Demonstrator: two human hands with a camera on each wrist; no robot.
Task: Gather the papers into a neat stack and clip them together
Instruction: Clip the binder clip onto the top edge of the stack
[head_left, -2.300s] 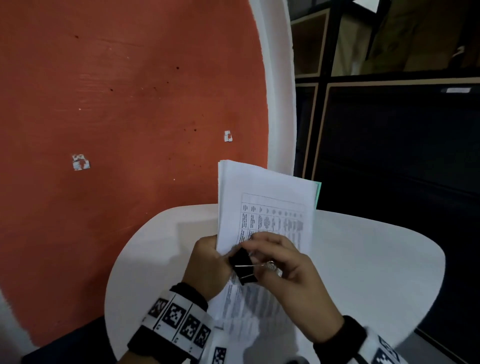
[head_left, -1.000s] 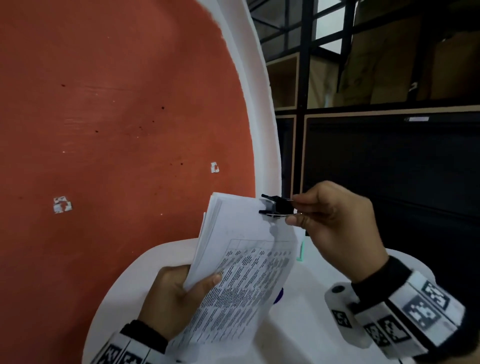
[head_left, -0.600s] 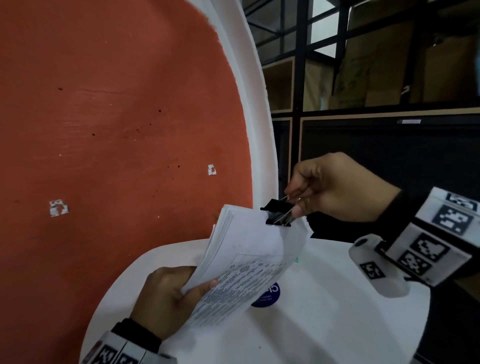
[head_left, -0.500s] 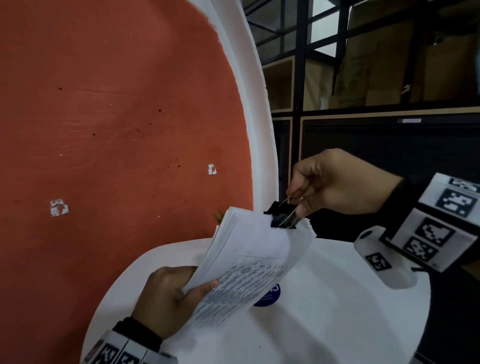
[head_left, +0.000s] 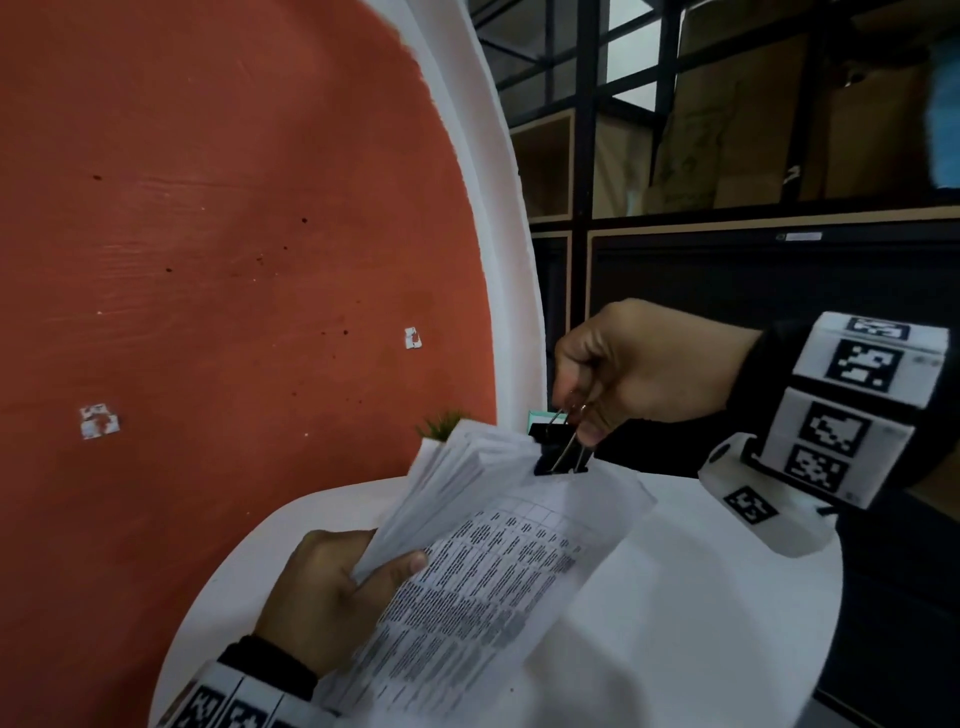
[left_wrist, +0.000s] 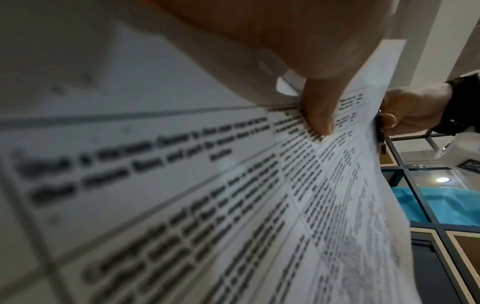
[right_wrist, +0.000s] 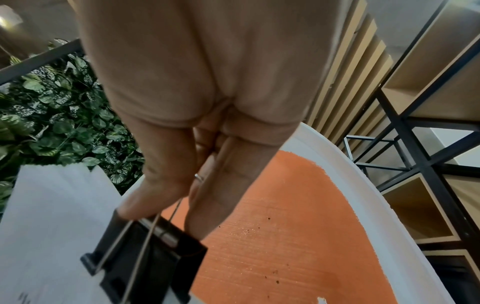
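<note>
A stack of printed papers (head_left: 483, 561) is held tilted above the white round table (head_left: 675, 623). My left hand (head_left: 332, 587) grips the stack's lower left edge, thumb (left_wrist: 318, 111) pressed on the top sheet (left_wrist: 182, 195). A black binder clip (head_left: 560, 451) sits astride the stack's far top edge. My right hand (head_left: 623, 374) pinches the clip's silver wire handles (right_wrist: 145, 242) from above, and the clip (right_wrist: 145, 261) straddles the white paper edge (right_wrist: 52, 216). How far the paper reaches into the clip's mouth is hidden.
An orange wall (head_left: 234, 260) with a white curved border (head_left: 498, 208) rises behind the table. Black metal shelving (head_left: 727, 223) with cardboard boxes stands to the right. A small green plant (head_left: 441, 423) peeks out behind the papers. Leafy greenery (right_wrist: 52, 115) shows in the right wrist view.
My right hand has brought the clip from mid-stack to the top edge and turned over above it, pressing it down onto the papers. My left hand tilted the stack flatter.
</note>
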